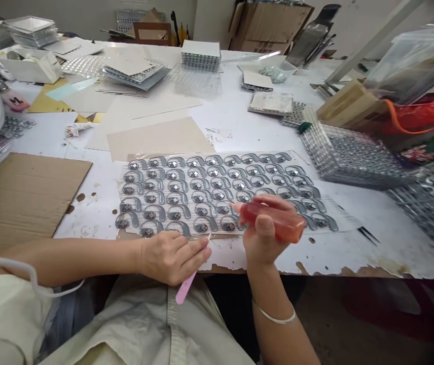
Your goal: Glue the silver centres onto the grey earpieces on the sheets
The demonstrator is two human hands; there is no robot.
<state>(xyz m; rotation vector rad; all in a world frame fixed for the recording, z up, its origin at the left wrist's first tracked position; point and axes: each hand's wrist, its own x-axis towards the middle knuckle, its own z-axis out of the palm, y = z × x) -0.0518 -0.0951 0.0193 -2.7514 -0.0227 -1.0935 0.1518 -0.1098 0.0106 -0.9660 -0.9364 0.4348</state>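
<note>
A clear plastic sheet (220, 195) lies flat on the white table (372, 238), carrying rows of several grey hook-shaped pieces with shiny round stones. My right hand (264, 233) is closed round a small reddish-orange bottle (278, 220), whose nozzle points left at the sheet's lower rows. My left hand (173, 256) rests at the table's near edge, just below the sheet, pinching a thin pink stick (185, 288) with its pale tip pointing up toward the sheet. A thin bangle sits on my right wrist.
A brown cardboard sheet (23, 197) lies at the left. Stacks of studded trays (348, 154) stand to the right, with more stacks (201, 55) and paper at the back. Black tweezers (367, 234) lie right of the sheet. Cardboard boxes (270, 25) stand behind.
</note>
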